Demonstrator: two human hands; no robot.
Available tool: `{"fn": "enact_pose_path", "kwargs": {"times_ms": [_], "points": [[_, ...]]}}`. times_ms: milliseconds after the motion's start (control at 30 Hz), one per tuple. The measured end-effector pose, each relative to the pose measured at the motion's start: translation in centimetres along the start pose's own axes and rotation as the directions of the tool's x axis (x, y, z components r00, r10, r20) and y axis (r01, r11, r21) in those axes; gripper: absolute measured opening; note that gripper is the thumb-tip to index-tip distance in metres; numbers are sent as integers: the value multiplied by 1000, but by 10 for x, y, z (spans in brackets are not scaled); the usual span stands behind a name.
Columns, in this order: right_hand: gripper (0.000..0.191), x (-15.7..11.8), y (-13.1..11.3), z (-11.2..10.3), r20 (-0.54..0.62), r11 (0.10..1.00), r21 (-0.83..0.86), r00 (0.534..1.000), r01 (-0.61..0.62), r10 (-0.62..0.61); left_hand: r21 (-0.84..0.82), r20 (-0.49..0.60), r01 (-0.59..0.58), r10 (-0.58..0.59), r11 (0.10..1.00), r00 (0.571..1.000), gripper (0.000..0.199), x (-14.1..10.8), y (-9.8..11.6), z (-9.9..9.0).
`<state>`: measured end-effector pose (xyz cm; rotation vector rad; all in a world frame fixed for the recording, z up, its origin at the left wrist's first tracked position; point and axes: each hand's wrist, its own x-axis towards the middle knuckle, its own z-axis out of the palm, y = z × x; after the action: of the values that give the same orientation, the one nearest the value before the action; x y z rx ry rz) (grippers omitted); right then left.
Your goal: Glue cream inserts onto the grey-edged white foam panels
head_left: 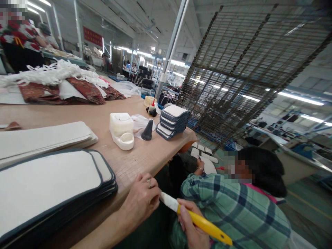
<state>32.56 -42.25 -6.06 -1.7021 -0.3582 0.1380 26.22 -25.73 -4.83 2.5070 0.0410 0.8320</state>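
In the head view, my right hand point(192, 224) is closed around the yellow handle of a brush point(204, 223), which has a white-coated head. My left hand point(145, 193), with a ring on one finger, is closed at the tip of that brush; the bristles are hidden by its fingers. Both hands are just off the near edge of the table point(124, 169). Left of them lies a stack of large white panels with dark blue edging point(52, 183). Beyond the left hand stand a white plastic container with a round cup at its front point(121, 129) and a dark cone point(147, 130).
A stack of small dark-edged pads point(172, 121) stands at the table corner, near a red-tipped bottle point(152, 108). Plain white panels point(46, 138) and patterned fabric point(85, 90) lie left. A co-worker in a plaid shirt point(238, 211) sits close on the right, below a tilted wire rack point(246, 62).
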Motion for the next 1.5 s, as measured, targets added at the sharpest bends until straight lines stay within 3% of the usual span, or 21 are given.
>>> {"fn": "enact_pose_path", "kwargs": {"times_ms": [167, 300, 433, 533, 633, 733, 900, 1200, 1367, 1500], "points": [[31, -1, 1, 7, -89, 986, -91, 985, 138, -146, -151, -10, 179, -183, 972, 983, 20, -1, 3, 0], [31, -3, 5, 16, -181, 985, -80, 969, 155, -167, -304, 46, 304, -304, 903, 951, 17, -2, 13, 0], [35, 0, 7, 18, -131, 995, 86, 991, 52, -40, -365, 92, 404, -399, 839, 912, 16, -2, 12, -1], [37, 4, 9, 16, -70, 951, 294, 990, -94, 119, -464, 181, 554, -539, 691, 823, 17, -2, 0, 1], [38, 9, 12, 13, -12, 865, 465, 975, -189, 220, -539, 285, 640, -597, 547, 750, 25, -1, -11, 3], [37, 12, 14, 11, 31, 819, 525, 967, -231, 253, -583, 318, 637, -579, 505, 751, 31, 0, -14, 5], [36, 11, 15, 14, 89, 815, 524, 968, -247, 236, -640, 395, 623, -504, 449, 768, 38, 5, -9, 7], [36, 12, 20, 11, 101, 829, 486, 960, -276, 260, -500, 185, 515, -495, 697, 849, 23, 1, -12, 8], [31, 14, 20, 4, 35, 799, 551, 964, -239, 264, -467, 210, 513, -473, 720, 856, 22, -1, -14, 9], [30, 26, 19, -14, -55, 816, 555, 971, -163, 231, -465, 245, 553, -500, 691, 831, 22, -3, -15, 7]]}}
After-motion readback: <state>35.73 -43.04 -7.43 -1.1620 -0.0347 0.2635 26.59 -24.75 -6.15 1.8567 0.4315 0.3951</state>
